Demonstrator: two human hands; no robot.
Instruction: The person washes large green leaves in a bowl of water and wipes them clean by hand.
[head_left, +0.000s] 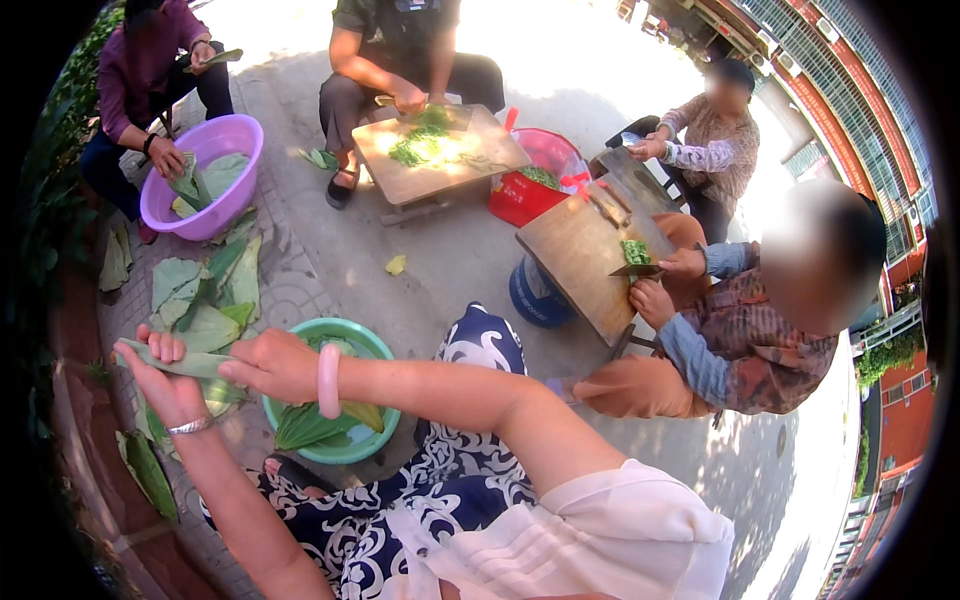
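Observation:
A large green leaf, rolled lengthwise into a narrow roll, is held between my two hands over the ground at the left. My left hand, with a silver bracelet at the wrist, has its fingers curled over the roll's far end. Gripping the near end is my right hand, below a pink bangle. Under my right wrist stands a teal plastic basin. Folded green leaves lie in it, partly covered by my right hand and forearm.
Loose large leaves are spread over the paving. A purple basin stands beyond, by a person holding leaves. Two people cut greens with knives on wooden boards. A red bucket and blue bucket are near.

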